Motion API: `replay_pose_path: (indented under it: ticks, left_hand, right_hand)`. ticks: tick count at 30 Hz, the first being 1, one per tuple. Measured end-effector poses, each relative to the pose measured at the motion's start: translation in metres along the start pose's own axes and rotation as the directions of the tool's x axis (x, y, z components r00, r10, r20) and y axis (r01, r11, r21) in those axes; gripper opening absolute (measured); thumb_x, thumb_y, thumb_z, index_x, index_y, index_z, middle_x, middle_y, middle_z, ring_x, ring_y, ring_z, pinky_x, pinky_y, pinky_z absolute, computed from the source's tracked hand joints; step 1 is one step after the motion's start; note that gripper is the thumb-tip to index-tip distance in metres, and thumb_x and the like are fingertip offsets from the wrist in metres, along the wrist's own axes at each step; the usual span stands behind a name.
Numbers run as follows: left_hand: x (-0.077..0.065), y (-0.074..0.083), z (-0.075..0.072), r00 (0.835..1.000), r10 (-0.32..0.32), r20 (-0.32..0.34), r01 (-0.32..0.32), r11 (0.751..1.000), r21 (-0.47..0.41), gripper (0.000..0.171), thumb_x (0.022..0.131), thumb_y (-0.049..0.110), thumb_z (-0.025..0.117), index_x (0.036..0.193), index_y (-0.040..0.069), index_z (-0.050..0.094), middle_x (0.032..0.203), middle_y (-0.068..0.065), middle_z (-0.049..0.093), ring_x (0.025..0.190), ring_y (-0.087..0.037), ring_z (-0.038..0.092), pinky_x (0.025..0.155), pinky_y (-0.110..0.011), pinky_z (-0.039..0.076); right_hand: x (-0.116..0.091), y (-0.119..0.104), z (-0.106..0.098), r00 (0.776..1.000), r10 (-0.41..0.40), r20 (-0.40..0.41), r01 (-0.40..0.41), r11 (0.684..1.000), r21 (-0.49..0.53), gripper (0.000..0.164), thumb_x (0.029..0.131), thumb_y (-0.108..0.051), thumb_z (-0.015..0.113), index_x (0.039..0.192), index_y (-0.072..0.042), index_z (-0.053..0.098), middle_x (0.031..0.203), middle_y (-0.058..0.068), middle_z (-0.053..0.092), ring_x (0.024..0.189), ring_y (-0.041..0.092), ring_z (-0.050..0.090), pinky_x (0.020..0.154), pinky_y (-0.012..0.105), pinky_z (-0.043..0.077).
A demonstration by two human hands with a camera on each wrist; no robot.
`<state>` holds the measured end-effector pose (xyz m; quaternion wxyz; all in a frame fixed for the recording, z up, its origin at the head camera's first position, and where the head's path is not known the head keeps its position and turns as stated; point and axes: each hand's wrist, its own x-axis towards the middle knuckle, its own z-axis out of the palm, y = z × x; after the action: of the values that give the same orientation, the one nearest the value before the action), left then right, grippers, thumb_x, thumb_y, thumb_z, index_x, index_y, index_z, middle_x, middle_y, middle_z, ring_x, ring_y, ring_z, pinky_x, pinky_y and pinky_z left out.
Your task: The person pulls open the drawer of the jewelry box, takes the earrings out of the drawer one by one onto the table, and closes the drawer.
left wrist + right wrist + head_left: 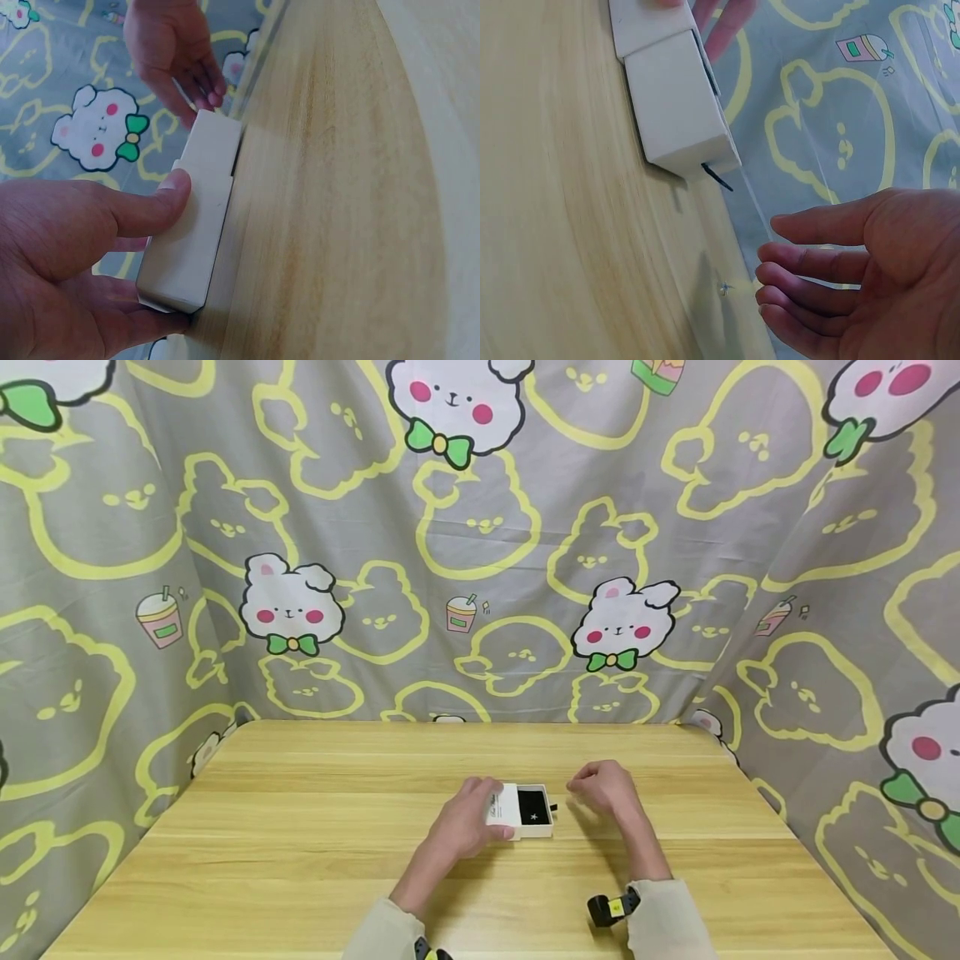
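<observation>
A small white drawer box (503, 810) lies on the table with its inner tray (551, 828) slid partly out to the right. The tray has a black lining (531, 804), and on it sits a tiny silver star-shaped piece (534, 817). My left hand (463, 820) grips the box's sleeve, thumb on the near side and fingers on the far side. To the right of the tray, my right hand (606, 787) holds nothing visible, its fingers loosely bent. By its fingertips, a tiny shiny item (724, 289) appears on the table, too small to identify.
A short black pull tab (717, 177) sticks out of the tray's end. The wooden table (300, 827) reaches back to a grey patterned curtain (480, 543), which also hangs along both sides. Each wrist wears a strapped camera, such as the black one (611, 907) on the right.
</observation>
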<state>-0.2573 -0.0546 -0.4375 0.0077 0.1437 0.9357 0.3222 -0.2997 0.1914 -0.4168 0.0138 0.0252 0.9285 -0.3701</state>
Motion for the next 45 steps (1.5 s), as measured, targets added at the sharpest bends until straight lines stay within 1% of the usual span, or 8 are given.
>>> replay_pose_path:
  ticks: [9, 12, 19, 23, 28, 33, 37, 45]
  left_hand:
    - [0.000, -0.001, 0.001, 1.000, 0.001, 0.002, -0.001, 1.000, 0.008, 0.069, 0.083, 0.031, 0.083, 0.142, 0.010, 0.054, 0.143, -0.016, 0.052, 0.119, -0.039, 0.060, 0.100, -0.054, 0.050]
    - [0.000, 0.000, 0.001, 1.000, 0.001, 0.002, -0.001, 1.000, 0.013, 0.069, 0.083, 0.032, 0.083, 0.142, 0.010, 0.054, 0.143, -0.016, 0.052, 0.119, -0.040, 0.060, 0.101, -0.054, 0.050]
    - [-0.001, -0.001, 0.000, 1.000, 0.011, -0.006, -0.011, 1.000, 0.007, 0.069, 0.082, 0.030, 0.084, 0.140, 0.009, 0.055, 0.142, -0.017, 0.053, 0.118, -0.040, 0.060, 0.100, -0.054, 0.050]
    - [0.000, -0.002, 0.000, 1.000, 0.019, -0.008, -0.019, 1.000, 0.011, 0.069, 0.081, 0.030, 0.084, 0.139, 0.008, 0.055, 0.141, -0.018, 0.053, 0.116, -0.039, 0.061, 0.099, -0.054, 0.050]
    - [0.001, -0.003, 0.001, 0.999, 0.028, -0.016, -0.028, 0.999, 0.020, 0.068, 0.081, 0.030, 0.085, 0.138, 0.008, 0.056, 0.137, -0.017, 0.055, 0.105, -0.031, 0.062, 0.093, -0.049, 0.053]
    - [0.001, -0.003, 0.001, 0.999, 0.030, -0.023, -0.030, 0.999, 0.020, 0.065, 0.081, 0.028, 0.086, 0.136, 0.009, 0.057, 0.133, -0.015, 0.057, 0.095, -0.023, 0.059, 0.083, -0.043, 0.052]
    - [0.002, -0.002, 0.000, 0.999, 0.036, -0.026, -0.036, 0.999, 0.021, 0.064, 0.081, 0.028, 0.086, 0.135, 0.009, 0.057, 0.132, -0.015, 0.057, 0.092, -0.023, 0.057, 0.080, -0.041, 0.051]
    - [0.002, -0.002, 0.000, 0.999, 0.037, -0.022, -0.037, 0.999, 0.028, 0.066, 0.081, 0.029, 0.085, 0.137, 0.009, 0.056, 0.134, -0.015, 0.056, 0.093, -0.023, 0.057, 0.081, -0.042, 0.051]
  right_hand:
    - [-0.001, -0.005, 0.002, 0.999, -0.035, -0.005, 0.035, 0.999, -0.008, 0.013, 0.088, -0.017, 0.074, 0.091, -0.005, 0.075, 0.090, 0.009, 0.071, 0.081, 0.023, 0.062, 0.066, 0.033, 0.048]
    - [-0.001, -0.007, 0.003, 0.999, -0.046, -0.011, 0.046, 0.999, -0.010, 0.011, 0.087, -0.017, 0.075, 0.089, -0.006, 0.075, 0.090, 0.008, 0.072, 0.083, 0.023, 0.063, 0.067, 0.033, 0.048]
    - [-0.002, -0.014, 0.007, 0.995, -0.098, -0.003, 0.098, 0.995, -0.017, 0.010, 0.084, -0.015, 0.077, 0.086, -0.006, 0.075, 0.086, 0.005, 0.073, 0.081, 0.021, 0.063, 0.068, 0.032, 0.048]
    - [-0.003, -0.017, 0.008, 0.994, -0.110, 0.000, 0.110, 0.994, -0.023, 0.009, 0.084, -0.015, 0.078, 0.086, -0.007, 0.075, 0.085, 0.004, 0.073, 0.082, 0.020, 0.063, 0.068, 0.032, 0.048]
    - [-0.004, -0.022, 0.013, 0.993, -0.117, 0.003, 0.117, 0.993, -0.023, 0.008, 0.084, -0.015, 0.078, 0.085, -0.007, 0.075, 0.084, 0.003, 0.072, 0.080, 0.019, 0.062, 0.067, 0.031, 0.048]
    - [-0.005, -0.027, 0.019, 0.992, -0.123, 0.012, 0.124, 0.992, -0.019, 0.007, 0.082, -0.014, 0.079, 0.083, -0.009, 0.075, 0.081, 0.001, 0.072, 0.078, 0.018, 0.061, 0.066, 0.030, 0.047]
    - [-0.007, -0.031, 0.023, 0.992, -0.126, 0.009, 0.126, 0.992, -0.024, 0.005, 0.081, -0.013, 0.079, 0.081, -0.010, 0.075, 0.078, 0.000, 0.071, 0.075, 0.017, 0.060, 0.065, 0.029, 0.047]
    - [-0.009, -0.036, 0.028, 0.986, -0.168, -0.004, 0.168, 0.986, -0.011, 0.006, 0.080, -0.010, 0.080, 0.078, -0.009, 0.075, 0.074, -0.001, 0.070, 0.069, 0.015, 0.059, 0.062, 0.029, 0.047]
